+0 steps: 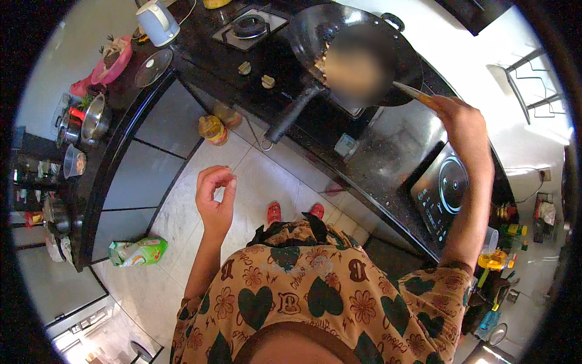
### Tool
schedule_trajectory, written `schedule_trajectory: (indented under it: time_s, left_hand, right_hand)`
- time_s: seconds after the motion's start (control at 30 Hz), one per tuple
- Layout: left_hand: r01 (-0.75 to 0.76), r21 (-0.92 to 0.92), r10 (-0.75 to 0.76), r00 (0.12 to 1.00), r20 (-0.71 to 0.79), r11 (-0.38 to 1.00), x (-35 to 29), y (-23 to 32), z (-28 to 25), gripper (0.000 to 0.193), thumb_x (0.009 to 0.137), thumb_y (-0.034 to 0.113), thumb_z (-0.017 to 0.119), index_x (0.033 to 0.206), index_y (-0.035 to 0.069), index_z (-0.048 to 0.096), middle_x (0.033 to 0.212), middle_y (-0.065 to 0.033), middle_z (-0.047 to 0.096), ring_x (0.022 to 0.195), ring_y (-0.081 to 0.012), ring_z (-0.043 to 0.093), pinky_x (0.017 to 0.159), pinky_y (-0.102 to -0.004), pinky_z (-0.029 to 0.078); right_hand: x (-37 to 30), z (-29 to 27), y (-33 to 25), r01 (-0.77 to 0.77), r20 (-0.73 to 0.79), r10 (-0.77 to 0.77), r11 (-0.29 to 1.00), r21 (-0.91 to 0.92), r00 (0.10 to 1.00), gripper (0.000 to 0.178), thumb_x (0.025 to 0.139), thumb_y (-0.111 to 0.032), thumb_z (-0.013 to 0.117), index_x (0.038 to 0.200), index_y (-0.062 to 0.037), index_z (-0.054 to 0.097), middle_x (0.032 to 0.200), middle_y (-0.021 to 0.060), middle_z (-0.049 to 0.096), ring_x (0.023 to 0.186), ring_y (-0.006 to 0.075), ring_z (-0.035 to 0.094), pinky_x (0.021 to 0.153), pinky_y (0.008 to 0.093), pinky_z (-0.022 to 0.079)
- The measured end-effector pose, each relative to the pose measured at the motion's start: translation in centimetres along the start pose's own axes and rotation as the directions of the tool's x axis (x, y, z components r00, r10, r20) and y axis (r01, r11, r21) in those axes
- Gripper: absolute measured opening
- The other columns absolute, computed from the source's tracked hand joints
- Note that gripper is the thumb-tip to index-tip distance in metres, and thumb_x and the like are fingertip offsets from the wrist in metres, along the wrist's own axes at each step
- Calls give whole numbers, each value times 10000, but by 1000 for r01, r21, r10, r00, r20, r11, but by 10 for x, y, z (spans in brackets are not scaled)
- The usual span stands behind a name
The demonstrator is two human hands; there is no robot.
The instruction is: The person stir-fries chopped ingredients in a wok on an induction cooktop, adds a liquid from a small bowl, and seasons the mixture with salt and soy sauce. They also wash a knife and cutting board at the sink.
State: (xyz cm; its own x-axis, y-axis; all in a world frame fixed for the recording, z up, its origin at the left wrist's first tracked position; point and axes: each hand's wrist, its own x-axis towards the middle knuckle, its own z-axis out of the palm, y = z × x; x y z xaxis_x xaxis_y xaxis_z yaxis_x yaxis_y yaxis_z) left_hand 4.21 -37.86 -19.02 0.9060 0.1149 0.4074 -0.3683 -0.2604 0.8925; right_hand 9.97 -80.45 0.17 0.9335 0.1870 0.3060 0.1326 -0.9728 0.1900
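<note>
A large dark wok point(306, 39) sits over the stove at the top, its long handle point(291, 115) pointing down and left. Small pieces of browned food point(321, 60) show inside it; a blurred patch hides the rest. My right hand point(458, 121) is closed around a slim wooden-handled cooking utensil point(418, 94) at the wok's right rim. What the utensil's far end looks like is hidden by the blur. My left hand point(215, 191) hangs over the floor, fingers curled toward the thumb in a loose ring, with nothing visible in it. It touches nothing.
An unused burner point(250, 27) lies left of the wok, with two knobs in front. An induction cooktop point(445, 188) is under my right forearm. A kettle point(157, 23), glass lid point(153, 68), pink basin point(113, 60) and steel pot point(96, 116) line the left counter. An oil bottle point(212, 129) and green bag point(139, 252) stand on the floor.
</note>
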Motion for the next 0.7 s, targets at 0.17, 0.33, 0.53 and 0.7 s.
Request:
schedule_trajectory:
  time_s: [0.17, 0.33, 0.53, 0.7]
  left_hand:
    - [36, 20, -36, 999, -8, 999, -6, -9, -9, 173, 843, -23, 635, 1011, 4, 603, 1099, -113, 557, 893, -161, 607, 762, -268, 511]
    - [47, 15, -47, 999, 7, 999, -7, -15, -14, 233, 848, -49, 615, 1068, 17, 574, 1148, -116, 542, 941, -184, 619, 799, -280, 508]
    - [55, -34, -53, 998, 43, 998, -1, -12, -8, 227, 849, -49, 613, 1062, 21, 578, 1159, -113, 539, 948, -187, 620, 803, -287, 503]
    - [66, 0, -66, 997, 30, 998, -1, -12, -15, 226, 847, -44, 618, 1060, 22, 582, 1165, -110, 538, 947, -188, 620, 802, -286, 503]
  right_hand:
    - [-24, -99, -6, -35, 123, 29, 998, 52, 992, 204, 841, -105, 618, 1022, -42, 688, 865, 147, 672, 739, 322, 652, 672, 381, 502]
    - [-23, -79, -31, 86, 75, -90, 995, 46, 993, 174, 866, -154, 597, 980, -70, 699, 822, 149, 668, 736, 333, 659, 652, 401, 523]
    - [9, -15, -28, -33, 9, 35, 978, -204, 999, 178, 896, -186, 583, 1019, -119, 693, 840, 129, 681, 719, 302, 667, 642, 396, 531]
    - [23, 22, -4, -109, -92, 82, 931, -348, 992, 181, 896, -188, 580, 1032, -145, 692, 804, 95, 671, 693, 281, 675, 626, 394, 550]
